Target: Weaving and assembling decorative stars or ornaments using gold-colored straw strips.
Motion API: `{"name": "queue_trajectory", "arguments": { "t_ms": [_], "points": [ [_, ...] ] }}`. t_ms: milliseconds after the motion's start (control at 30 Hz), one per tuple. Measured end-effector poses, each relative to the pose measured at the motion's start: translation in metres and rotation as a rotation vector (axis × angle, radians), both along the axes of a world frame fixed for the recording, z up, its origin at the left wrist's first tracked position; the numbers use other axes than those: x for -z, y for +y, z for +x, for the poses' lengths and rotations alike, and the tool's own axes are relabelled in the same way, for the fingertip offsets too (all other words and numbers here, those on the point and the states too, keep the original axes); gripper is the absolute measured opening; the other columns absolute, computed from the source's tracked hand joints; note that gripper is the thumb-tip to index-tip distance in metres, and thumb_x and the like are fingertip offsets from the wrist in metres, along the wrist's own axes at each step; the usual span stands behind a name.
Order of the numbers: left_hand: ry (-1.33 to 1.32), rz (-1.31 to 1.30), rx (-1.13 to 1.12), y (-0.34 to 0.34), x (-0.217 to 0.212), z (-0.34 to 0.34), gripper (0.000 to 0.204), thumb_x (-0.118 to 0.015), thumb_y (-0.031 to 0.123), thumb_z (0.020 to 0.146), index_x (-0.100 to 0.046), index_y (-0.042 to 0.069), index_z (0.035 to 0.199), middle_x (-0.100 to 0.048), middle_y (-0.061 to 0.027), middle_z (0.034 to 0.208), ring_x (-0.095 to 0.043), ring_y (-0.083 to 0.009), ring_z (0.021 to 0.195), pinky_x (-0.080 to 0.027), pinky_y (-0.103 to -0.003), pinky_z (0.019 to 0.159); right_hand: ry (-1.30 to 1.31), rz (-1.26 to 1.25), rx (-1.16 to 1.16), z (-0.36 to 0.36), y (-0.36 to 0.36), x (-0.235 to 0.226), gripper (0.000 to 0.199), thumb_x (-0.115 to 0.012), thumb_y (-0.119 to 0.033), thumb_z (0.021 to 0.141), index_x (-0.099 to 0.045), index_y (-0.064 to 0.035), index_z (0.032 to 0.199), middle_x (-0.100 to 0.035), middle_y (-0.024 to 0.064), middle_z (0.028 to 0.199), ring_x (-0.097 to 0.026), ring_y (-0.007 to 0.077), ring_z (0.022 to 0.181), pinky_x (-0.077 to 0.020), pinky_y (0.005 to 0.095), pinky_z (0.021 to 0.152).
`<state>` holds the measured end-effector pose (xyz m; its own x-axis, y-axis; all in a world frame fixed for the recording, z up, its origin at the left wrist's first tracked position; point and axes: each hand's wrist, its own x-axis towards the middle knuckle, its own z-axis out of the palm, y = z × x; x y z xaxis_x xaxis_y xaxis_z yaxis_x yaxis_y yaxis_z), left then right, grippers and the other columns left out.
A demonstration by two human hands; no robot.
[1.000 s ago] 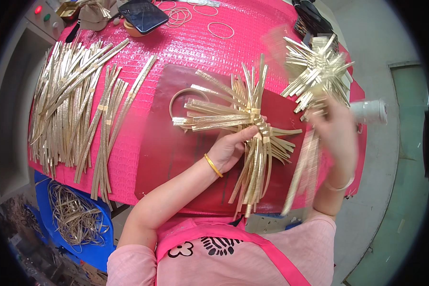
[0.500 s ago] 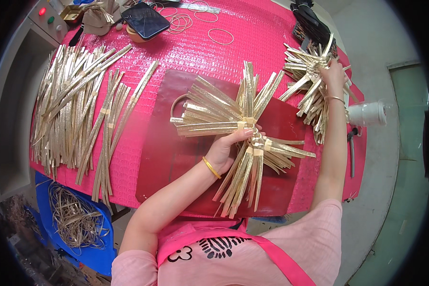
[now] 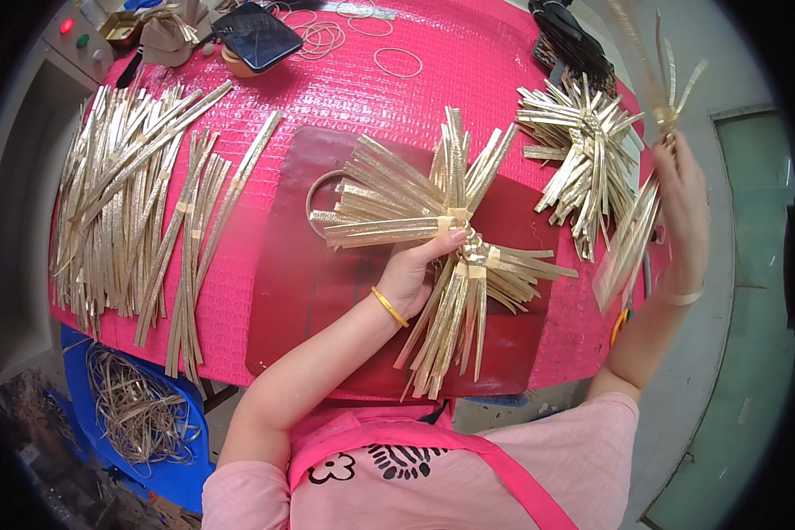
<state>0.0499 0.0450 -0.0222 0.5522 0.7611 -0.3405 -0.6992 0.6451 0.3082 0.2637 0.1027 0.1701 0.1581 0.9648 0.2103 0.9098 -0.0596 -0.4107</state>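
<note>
My left hand (image 3: 417, 267) is closed on a woven cluster of gold strips (image 3: 461, 309), thumb pressed near the knotted middle. Strip ends fan out all round it, with pale tape bands near the centre. Beneath lies a dark red mat (image 3: 296, 274). At the far right, my right hand (image 3: 683, 208) is raised and closed round a smaller knotted bundle of gold strips (image 3: 667, 117). Its ends stick up and hang down, partly smeared by motion. Left of that hand, a pile of similar knotted gold bundles (image 3: 585, 146) rests on the table.
Long gold strips (image 3: 119, 212) lie in rows on the pink table cover (image 3: 344, 97) at left. A phone (image 3: 256, 37) and elastic loops (image 3: 397, 62) are at the back. A blue bin (image 3: 181, 481) of strip scraps stands below left. Orange-handled scissors (image 3: 621, 325) lie near my right forearm.
My right hand has lifted a knotted bundle of gold strips off the pile and moved right with it. My left hand keeps its hold on the larger cluster.
</note>
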Motion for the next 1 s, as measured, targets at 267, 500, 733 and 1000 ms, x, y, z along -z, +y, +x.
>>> {"name": "queue_trajectory", "arguments": {
  "t_ms": [267,500,733,1000],
  "points": [
    [-0.045,0.016,0.017,-0.013,-0.008,-0.005,0.035,-0.059,0.010,0.073,-0.046,0.002,0.105,-0.053,-0.0065,0.097,-0.051,-0.0137,0.087,-0.042,-0.028,0.077,-0.184,-0.303,-0.641,-0.088,-0.055,0.089,0.035,-0.060,-0.016,0.069,-0.050,-0.0017,0.099,-0.052,0.0129,0.080,-0.052,0.0271,0.077,-0.0418,0.0336,0.069],
    [-0.043,0.102,0.043,-0.002,0.001,0.008,0.048,-0.052,0.020,0.075,-0.036,0.002,0.116,-0.049,-0.0173,0.104,-0.048,-0.0241,0.098,-0.038,-0.035,0.085,-0.874,0.269,0.028,0.119,0.116,0.110,0.040,-0.065,-0.034,0.063,-0.054,-0.0037,0.086,-0.056,0.0159,0.086,-0.054,0.0264,0.078,-0.0375,0.0375,0.076],
    [-0.032,0.054,0.019,-0.001,0.004,-0.005,0.046,-0.051,0.020,0.076,-0.036,0.002,0.116,-0.047,-0.0177,0.107,-0.048,-0.0248,0.098,-0.038,-0.036,0.086,-0.346,-0.283,-0.027,0.126,0.123,0.124,0.041,-0.067,-0.032,0.057,-0.053,0.0010,0.077,-0.055,0.0143,0.074,-0.054,0.0236,0.070,-0.0406,0.0338,0.064],
    [-0.028,0.008,-0.024,-0.005,-0.006,0.004,0.036,-0.059,0.014,0.074,-0.046,0.001,0.105,-0.054,-0.0079,0.096,-0.053,-0.0143,0.083,-0.044,-0.029,0.074,-0.142,0.003,0.032,0.024,0.001,-0.008,0.018,-0.059,-0.013,0.069,-0.051,0.0002,0.079,-0.050,0.0037,0.062,-0.045,0.0077,0.053,-0.0377,0.0228,0.051]
  ]
}}
